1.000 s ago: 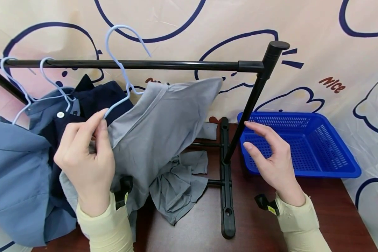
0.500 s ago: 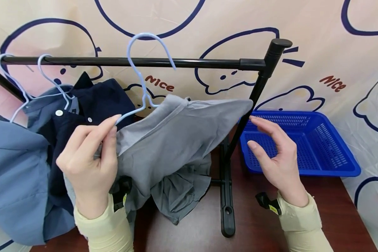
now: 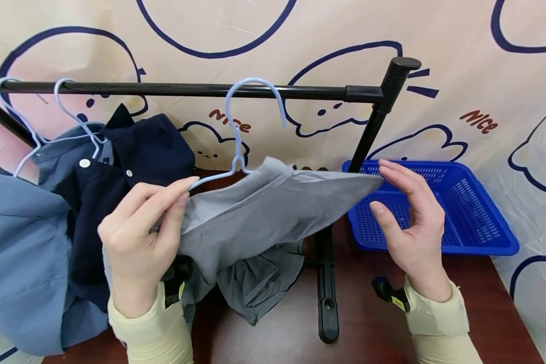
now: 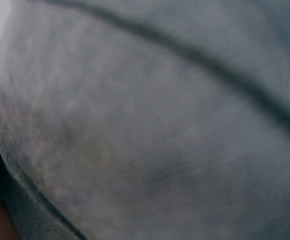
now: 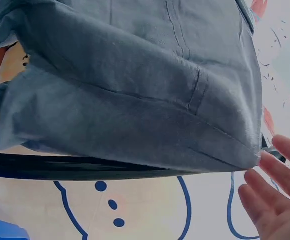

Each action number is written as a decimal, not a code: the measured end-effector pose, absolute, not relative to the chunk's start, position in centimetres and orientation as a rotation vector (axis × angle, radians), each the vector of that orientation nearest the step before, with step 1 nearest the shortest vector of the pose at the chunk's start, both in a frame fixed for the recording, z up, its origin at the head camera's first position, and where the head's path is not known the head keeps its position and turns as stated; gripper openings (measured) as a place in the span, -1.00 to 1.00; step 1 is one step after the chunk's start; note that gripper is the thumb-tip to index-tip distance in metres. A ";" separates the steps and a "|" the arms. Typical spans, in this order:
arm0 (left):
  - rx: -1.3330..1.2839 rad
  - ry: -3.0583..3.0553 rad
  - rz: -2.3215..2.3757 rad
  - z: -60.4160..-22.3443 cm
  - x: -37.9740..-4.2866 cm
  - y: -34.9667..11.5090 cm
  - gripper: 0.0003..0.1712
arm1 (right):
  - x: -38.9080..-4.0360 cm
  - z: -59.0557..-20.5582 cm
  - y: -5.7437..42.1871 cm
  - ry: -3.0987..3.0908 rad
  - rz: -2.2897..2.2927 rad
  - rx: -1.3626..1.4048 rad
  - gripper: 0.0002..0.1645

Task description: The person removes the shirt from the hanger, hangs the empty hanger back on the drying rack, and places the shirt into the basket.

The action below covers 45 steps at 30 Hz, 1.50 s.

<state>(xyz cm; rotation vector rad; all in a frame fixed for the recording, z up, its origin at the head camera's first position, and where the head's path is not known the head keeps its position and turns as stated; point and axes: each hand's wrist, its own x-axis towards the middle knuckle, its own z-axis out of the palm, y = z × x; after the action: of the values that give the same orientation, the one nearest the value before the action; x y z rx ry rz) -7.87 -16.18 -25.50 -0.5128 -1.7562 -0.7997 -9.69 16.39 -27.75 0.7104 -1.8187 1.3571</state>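
My left hand point(image 3: 141, 242) pinches one arm of a light blue clothes hanger point(image 3: 236, 136) between thumb and fingertips. A grey shirt point(image 3: 264, 207) hangs on this hanger, its far shoulder stretched out to the right. The hook overlaps the black rail in the head view; whether it sits over the rail I cannot tell. My right hand point(image 3: 411, 227) is spread with thumb and fingers apart by the shirt's right tip. In the right wrist view its fingers point(image 5: 277, 172) are at the corner of the cloth point(image 5: 135, 90). Blurred grey cloth point(image 4: 145, 120) fills the left wrist view.
The rack's black rail point(image 3: 177, 89) runs across the back to an upright point(image 3: 370, 136) at the right. A blue shirt point(image 3: 23, 253) and a navy shirt point(image 3: 150, 146) hang at the left on light blue hangers. Behind my right hand is a blue plastic basket point(image 3: 478, 212) on the brown table point(image 3: 264, 344).
The held hanger and grey shirt have moved right and down, the hook dropping from above the rail to its level. My left hand has moved right; my right hand has shifted slightly right.
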 end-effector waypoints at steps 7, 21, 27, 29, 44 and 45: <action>-0.632 -1.810 -0.839 -25.6 -7.8 -15.7 -0.86 | -10.1 -28.8 17.6 -1.911 1.327 0.770 -0.60; -0.765 -1.797 -0.852 -26.3 -8.9 -13.9 -0.84 | -10.3 -30.1 19.6 -1.932 1.229 0.761 -0.84; -0.723 -1.748 -0.860 -26.4 -9.4 -13.2 -0.72 | -10.4 -30.6 20.2 -1.840 1.249 0.663 -0.73; -0.687 -1.779 -0.851 -26.5 -9.5 -13.3 -0.57 | -10.6 -30.8 20.7 -1.811 1.265 0.638 -0.74; -0.428 -2.320 -0.967 -28.3 -9.1 -14.9 0.49 | -11.0 -30.6 24.8 -1.601 1.250 0.325 -0.70; -0.414 -2.361 -0.965 -28.7 -9.3 -15.1 0.49 | -11.0 -30.6 25.1 -1.593 1.238 0.307 -0.70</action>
<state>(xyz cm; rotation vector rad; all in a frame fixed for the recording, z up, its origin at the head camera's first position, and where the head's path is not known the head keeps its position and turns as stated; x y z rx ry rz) -9.28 -15.10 -28.73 -0.4143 -2.3611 -0.9652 -10.99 25.12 -30.58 0.3070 -1.5928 1.2383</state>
